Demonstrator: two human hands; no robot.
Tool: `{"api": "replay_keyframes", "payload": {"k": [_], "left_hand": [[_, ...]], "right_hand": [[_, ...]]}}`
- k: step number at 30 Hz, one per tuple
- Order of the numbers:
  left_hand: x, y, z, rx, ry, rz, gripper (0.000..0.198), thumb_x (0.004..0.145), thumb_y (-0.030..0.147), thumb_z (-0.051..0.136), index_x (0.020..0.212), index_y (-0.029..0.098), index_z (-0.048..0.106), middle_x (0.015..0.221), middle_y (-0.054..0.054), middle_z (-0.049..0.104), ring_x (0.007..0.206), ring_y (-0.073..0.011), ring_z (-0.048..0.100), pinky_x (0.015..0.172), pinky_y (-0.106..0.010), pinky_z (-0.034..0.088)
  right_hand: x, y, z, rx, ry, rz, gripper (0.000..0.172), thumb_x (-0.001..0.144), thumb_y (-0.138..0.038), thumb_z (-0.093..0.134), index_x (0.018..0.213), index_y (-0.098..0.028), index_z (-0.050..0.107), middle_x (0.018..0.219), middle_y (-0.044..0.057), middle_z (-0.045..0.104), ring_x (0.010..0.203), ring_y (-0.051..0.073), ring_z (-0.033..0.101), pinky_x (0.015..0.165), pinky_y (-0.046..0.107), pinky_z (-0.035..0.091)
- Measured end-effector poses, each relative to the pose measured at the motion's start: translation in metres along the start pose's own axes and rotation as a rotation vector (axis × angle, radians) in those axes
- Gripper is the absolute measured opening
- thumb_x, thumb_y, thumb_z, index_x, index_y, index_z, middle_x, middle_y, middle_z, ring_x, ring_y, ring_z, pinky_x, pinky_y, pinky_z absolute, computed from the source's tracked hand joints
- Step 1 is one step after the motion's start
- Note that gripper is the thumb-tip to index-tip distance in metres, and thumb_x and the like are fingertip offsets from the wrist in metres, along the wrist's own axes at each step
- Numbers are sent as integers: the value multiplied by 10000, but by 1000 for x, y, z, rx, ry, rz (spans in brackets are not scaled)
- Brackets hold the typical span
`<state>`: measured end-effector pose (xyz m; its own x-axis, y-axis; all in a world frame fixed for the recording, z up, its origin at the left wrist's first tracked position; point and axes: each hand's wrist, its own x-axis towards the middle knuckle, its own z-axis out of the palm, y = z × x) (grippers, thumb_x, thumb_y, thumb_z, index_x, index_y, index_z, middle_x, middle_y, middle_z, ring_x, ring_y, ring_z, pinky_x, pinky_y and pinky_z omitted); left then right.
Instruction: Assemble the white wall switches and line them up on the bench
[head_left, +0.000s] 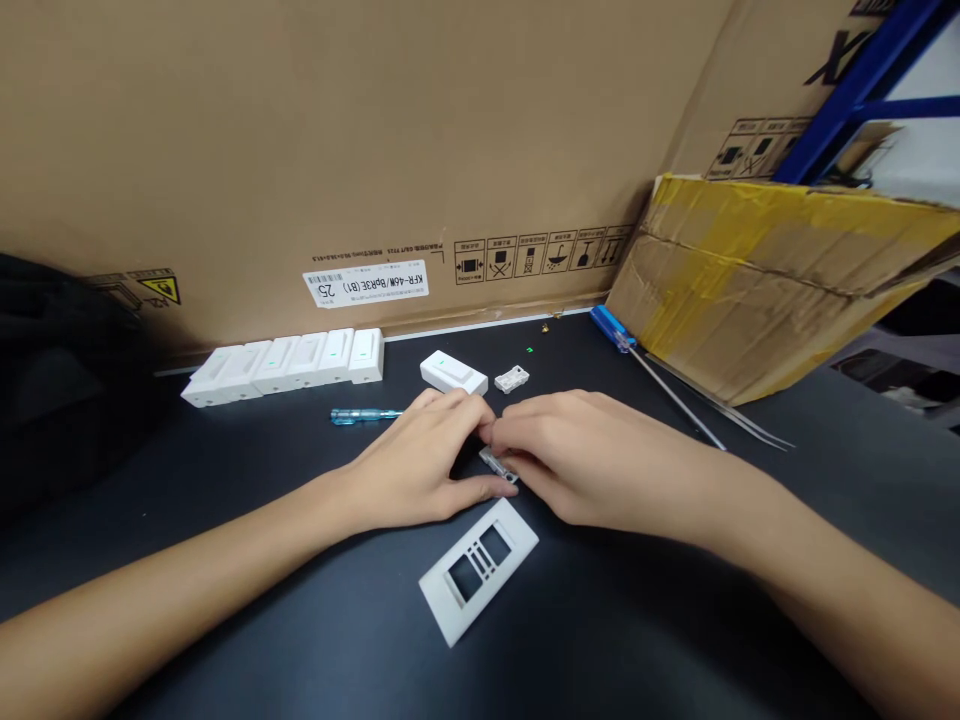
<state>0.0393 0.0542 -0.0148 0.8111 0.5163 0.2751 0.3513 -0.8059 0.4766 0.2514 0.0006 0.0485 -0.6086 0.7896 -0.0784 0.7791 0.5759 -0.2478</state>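
Observation:
My left hand (420, 465) and my right hand (592, 455) meet over the dark table, fingers pinched together on a small grey metal-and-plastic part (498, 464) between them. Just in front of them lies a white switch frame (478, 569) with two rectangular openings. Behind the hands sit a loose white switch key (453, 373) and a small white plastic piece (512, 379).
A row of several white switch keys (289, 365) lies at the back left by the big cardboard box (360, 150). A small blue tester screwdriver (364, 415) lies left of the hands, a long blue-handled screwdriver (645, 365) at right beside a taped cardboard box (780, 280).

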Motion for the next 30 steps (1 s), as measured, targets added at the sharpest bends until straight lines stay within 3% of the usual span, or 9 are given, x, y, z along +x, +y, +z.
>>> {"api": "replay_keyframes", "payload": {"k": [2, 4, 7, 11, 13, 14, 20, 24, 30], "left_hand": [[0, 0, 1, -1, 29, -16, 345, 978, 480, 716, 1016, 227, 485, 1035, -13, 644, 960, -231, 610, 889, -409, 427], [-1, 0, 2, 1, 43, -25, 311, 984, 441, 714, 1035, 236, 486, 1068, -4, 664, 991, -229, 622, 913, -416, 430], [-1, 1, 3, 26, 38, -33, 268, 990, 426, 704, 1061, 245, 520, 1083, 2, 679, 1027, -238, 637, 942, -444, 444], [-1, 1, 4, 77, 54, -86, 266, 995, 435, 675, 1110, 232, 546, 1160, -44, 693, 1099, -273, 641, 969, -493, 483], [0, -1, 4, 89, 66, -116, 275, 1001, 427, 656, 1147, 223, 543, 1265, -78, 691, 1189, -298, 628, 1011, -522, 490], [0, -1, 5, 95, 73, -131, 289, 1002, 428, 652, 1167, 218, 543, 1323, -95, 680, 1236, -309, 615, 1036, -534, 490], [3, 1, 2, 171, 55, -168, 482, 1040, 500, 606, 1414, 206, 530, 1599, -120, 536, 1463, -328, 489, 1167, -555, 437], [5, 6, 2, 262, 24, -159, 545, 1094, 567, 456, 1574, 308, 461, 1662, -58, 479, 1475, -342, 470, 1161, -609, 416], [19, 4, 8, 356, 33, -146, 564, 1087, 658, 359, 1555, 392, 530, 1646, -31, 504, 1417, -387, 482, 1118, -603, 410]], "right_hand": [[-2, 13, -5, 117, 34, -115, 110, 952, -169, 611, 950, -210, 713, 932, 28, 750, 826, 185, 691, 713, 295, 460], [-2, 35, -9, 205, 123, -121, 228, 973, -212, 594, 1141, -223, 749, 981, 25, 776, 854, 175, 707, 757, 284, 511], [3, 81, -8, -46, 364, 236, 315, 980, -245, 580, 1251, -201, 736, 1152, 68, 790, 1046, 232, 725, 948, 349, 554], [24, 143, 2, -189, 386, 449, 424, 942, -110, 582, 1349, -35, 675, 1367, 249, 691, 1327, 361, 614, 1164, 494, 458], [39, 164, 3, -220, 364, 493, 424, 985, -166, 620, 1395, -62, 641, 1433, 244, 644, 1371, 340, 586, 1179, 514, 450], [46, 171, 2, -229, 345, 507, 416, 1008, -249, 652, 1404, -122, 631, 1454, 184, 637, 1365, 317, 592, 1157, 548, 467], [70, 183, -15, -260, 198, 540, 342, 1020, -404, 676, 1271, -173, 691, 1345, 119, 684, 1206, 267, 670, 1043, 514, 557], [66, 180, -13, -305, 168, 527, 353, 1024, -403, 670, 1298, -181, 677, 1365, 120, 669, 1195, 264, 668, 1027, 506, 567], [62, 178, -5, -349, 167, 532, 365, 1024, -386, 671, 1321, -175, 661, 1356, 121, 669, 1186, 264, 673, 1018, 506, 574]]}}
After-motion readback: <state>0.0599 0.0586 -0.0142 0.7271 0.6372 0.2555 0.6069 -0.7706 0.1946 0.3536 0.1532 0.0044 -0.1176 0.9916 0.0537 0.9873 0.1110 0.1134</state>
